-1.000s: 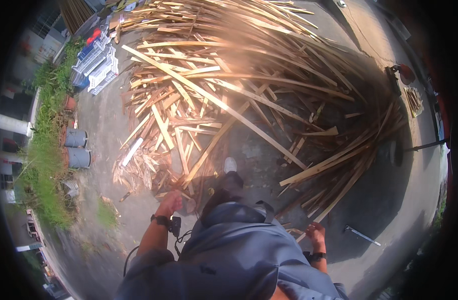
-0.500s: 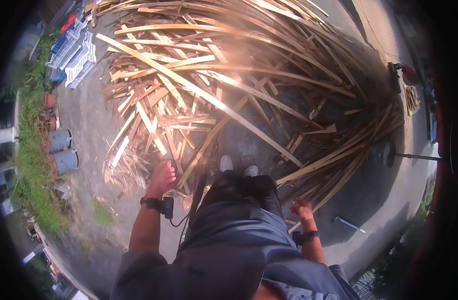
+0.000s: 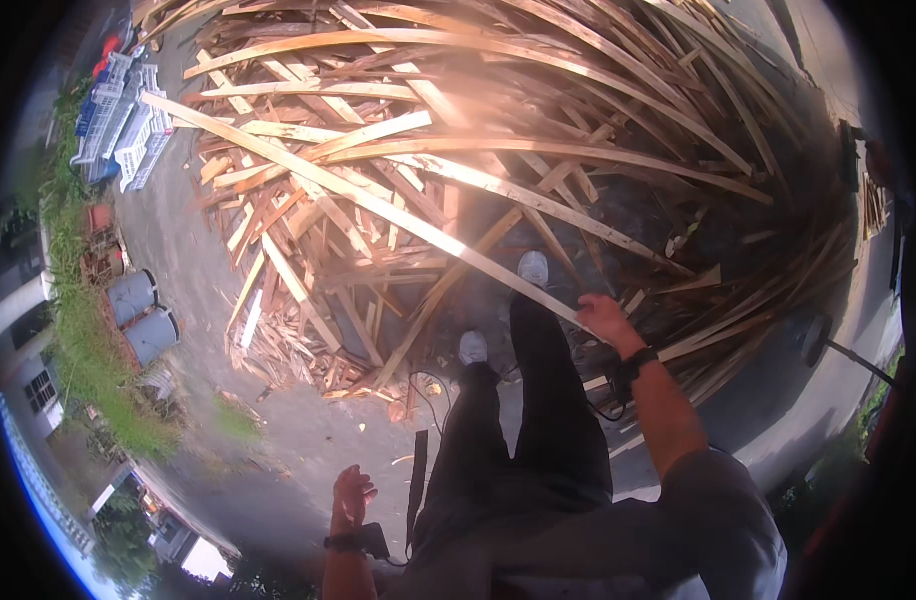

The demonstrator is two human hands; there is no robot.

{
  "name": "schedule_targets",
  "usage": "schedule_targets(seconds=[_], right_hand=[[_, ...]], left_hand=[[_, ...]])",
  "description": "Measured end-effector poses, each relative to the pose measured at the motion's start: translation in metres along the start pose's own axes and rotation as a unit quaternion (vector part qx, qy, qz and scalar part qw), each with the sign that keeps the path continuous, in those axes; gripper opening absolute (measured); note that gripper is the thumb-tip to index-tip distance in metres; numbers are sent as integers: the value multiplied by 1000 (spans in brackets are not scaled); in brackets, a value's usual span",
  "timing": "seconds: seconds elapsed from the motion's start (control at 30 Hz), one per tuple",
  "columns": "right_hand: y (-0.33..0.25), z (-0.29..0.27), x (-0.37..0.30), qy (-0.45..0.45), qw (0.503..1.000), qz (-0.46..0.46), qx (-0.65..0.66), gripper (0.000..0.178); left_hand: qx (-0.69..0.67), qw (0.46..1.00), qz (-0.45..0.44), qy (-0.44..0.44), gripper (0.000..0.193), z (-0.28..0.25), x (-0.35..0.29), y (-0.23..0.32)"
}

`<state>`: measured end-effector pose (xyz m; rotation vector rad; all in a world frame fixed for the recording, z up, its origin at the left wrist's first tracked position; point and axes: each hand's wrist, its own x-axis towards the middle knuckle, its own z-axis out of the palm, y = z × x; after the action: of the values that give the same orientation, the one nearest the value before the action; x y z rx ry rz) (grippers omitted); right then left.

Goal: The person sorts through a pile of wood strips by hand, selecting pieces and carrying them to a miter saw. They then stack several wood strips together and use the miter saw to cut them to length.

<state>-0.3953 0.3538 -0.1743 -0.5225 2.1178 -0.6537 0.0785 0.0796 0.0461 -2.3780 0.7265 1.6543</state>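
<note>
The long board (image 3: 378,208) lay across the top of the loose wood pile (image 3: 538,150), its near end in front of the person's right leg. The right hand (image 3: 606,320) was at this near end, fingers bent over it; whether they had closed in a firm grasp could not be told. The left hand (image 3: 353,494) hung well apart from the wood, released, its fingers loosely curled around nothing visible.

Handling, as judged from appearance: the board was probably moderate in weight, stiff across its width, slightly springy along its length, and awkward because of that length. Its dry, rough-looking surface suggested little slip but some splinter risk. A hold near mid-length would have balanced it best; an end hold suited pivoting or dragging.

Orientation: the long axis ran diagonally, from the near right to the far left, with the far end pointing toward the pale crates (image 3: 143,140).
</note>
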Motion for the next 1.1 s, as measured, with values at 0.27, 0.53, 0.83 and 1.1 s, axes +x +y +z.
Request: schedule_targets(seconds=[0.27, 0.53, 0.83, 1.1], right_hand=[[-46, -63, 259, 51, 982, -3, -180, 53], [-59, -46, 357, -27, 944, -72, -321, 68], [-71, -52, 346, -76, 931, -68, -351, 38], [-147, -107, 230, -32, 941, -113, -318, 31]], left_hand=[[1, 995, -17, -94, 35, 140, -29, 25], [0, 993, -63, -98, 34, 177, -23, 11], [-4, 996, -64, -65, 33, 175, -26, 18], [-34, 988, 52, -140, 35, 167, -34, 36]])
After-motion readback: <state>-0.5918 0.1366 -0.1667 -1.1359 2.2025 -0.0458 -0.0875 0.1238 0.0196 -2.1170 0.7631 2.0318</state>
